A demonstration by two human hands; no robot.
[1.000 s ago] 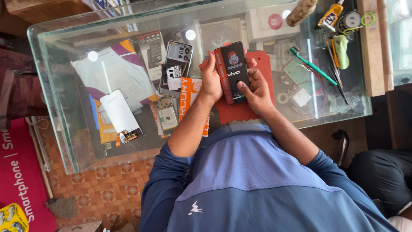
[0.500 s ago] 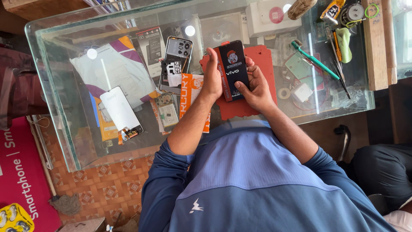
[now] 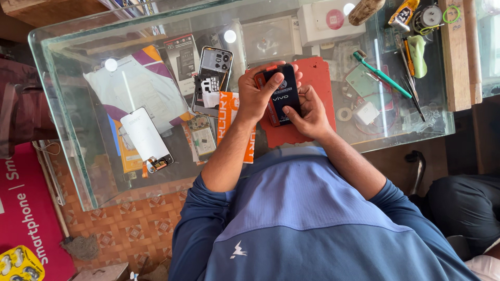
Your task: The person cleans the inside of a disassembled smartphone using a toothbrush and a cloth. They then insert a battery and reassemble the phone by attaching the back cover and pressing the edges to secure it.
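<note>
A glass table carries a red mat. Above the mat, the left hand and right hand both grip a dark phone. Beside them lie a phone frame and a green toothbrush.

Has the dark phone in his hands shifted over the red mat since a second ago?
Yes. The dark phone, held by the left hand and right hand, has slid left and now hangs over the left edge of the red mat.
</note>
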